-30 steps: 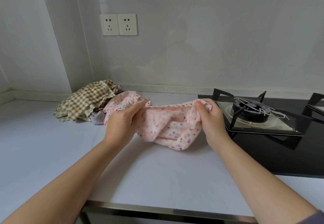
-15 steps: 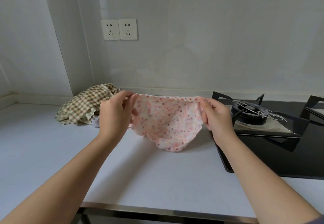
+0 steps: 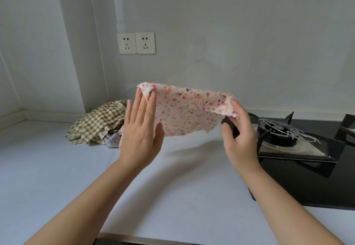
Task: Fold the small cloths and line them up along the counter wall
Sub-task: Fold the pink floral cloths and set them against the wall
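Note:
A pink speckled cloth (image 3: 188, 114) is spread out flat in the air above the white counter (image 3: 57, 168). My left hand (image 3: 140, 139) holds its left top corner, which is pinched between the outstretched fingers. My right hand (image 3: 240, 139) pinches the right top corner between thumb and fingers. The lower edge of the cloth hangs free above the counter. Behind my left hand, a crumpled green checked cloth (image 3: 98, 123) lies in a heap by the back wall, with a pale lilac cloth (image 3: 113, 141) partly under it.
A black gas hob with a burner and pan support (image 3: 288, 135) takes up the right of the counter. Two wall sockets (image 3: 136, 43) sit above the heap. The counter's metal front edge (image 3: 146, 239) runs along the bottom.
Both hands have raised the pink cloth off the counter and spread it out flat. The view has tilted up.

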The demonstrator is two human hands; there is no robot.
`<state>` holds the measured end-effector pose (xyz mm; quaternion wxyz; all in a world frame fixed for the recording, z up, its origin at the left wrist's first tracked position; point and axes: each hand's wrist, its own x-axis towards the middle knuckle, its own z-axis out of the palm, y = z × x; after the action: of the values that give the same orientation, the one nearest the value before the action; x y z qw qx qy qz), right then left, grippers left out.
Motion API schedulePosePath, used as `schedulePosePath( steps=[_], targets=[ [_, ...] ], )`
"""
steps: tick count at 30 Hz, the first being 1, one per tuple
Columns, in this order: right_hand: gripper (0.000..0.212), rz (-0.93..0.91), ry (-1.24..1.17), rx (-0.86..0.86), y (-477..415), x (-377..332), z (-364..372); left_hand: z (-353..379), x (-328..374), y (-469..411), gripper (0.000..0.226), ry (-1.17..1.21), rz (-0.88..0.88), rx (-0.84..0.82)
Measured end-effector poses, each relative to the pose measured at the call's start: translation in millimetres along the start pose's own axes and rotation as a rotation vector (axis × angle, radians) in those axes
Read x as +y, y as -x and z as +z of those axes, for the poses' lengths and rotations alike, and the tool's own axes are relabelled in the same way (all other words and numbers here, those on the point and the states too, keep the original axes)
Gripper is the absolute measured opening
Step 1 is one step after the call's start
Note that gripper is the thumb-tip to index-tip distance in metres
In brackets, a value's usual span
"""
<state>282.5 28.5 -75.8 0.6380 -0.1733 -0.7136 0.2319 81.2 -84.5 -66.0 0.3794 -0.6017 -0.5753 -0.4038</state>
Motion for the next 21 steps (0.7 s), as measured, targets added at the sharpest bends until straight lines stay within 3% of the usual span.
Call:
schedulePosePath(
  steps=[5, 8, 10, 12, 14, 16, 18, 21],
  targets=[
    [0.048, -0.266, 0.129, 0.162, -1, -10, -2, -8, 10, -8, 0.062, -0.065, 0.005, 0.159],
    [0.042, -0.218, 0.234, 0.167, -2, -2, 1, -3, 7, -6, 0.062, -0.182, -0.094, 0.05],
    [0.039, -0.086, 0.381, 0.058, 0, 7, 4, 6, 1, 1, 0.066, -0.284, -0.183, -0.152],
    [0.04, 0.129, 0.576, -0.207, 5, 18, 7, 14, -4, 12, 0.07, -0.341, -0.257, -0.426],
    [0.057, 0.381, 0.733, -0.556, 11, 26, 9, 25, -8, 29, 0.075, -0.34, -0.349, -0.696],
    [0.074, 0.544, 0.788, -0.798, 17, 34, 12, 33, -9, 41, 0.075, -0.277, -0.425, -0.845],
    [0.075, 0.541, 0.823, -0.855, 18, 35, 13, 34, -8, 43, 0.074, -0.227, -0.457, -0.846],
    [0.05, 0.268, 0.849, -0.684, 16, 31, 14, 31, -5, 36, 0.053, -0.226, -0.3, -0.646]
  ],
)
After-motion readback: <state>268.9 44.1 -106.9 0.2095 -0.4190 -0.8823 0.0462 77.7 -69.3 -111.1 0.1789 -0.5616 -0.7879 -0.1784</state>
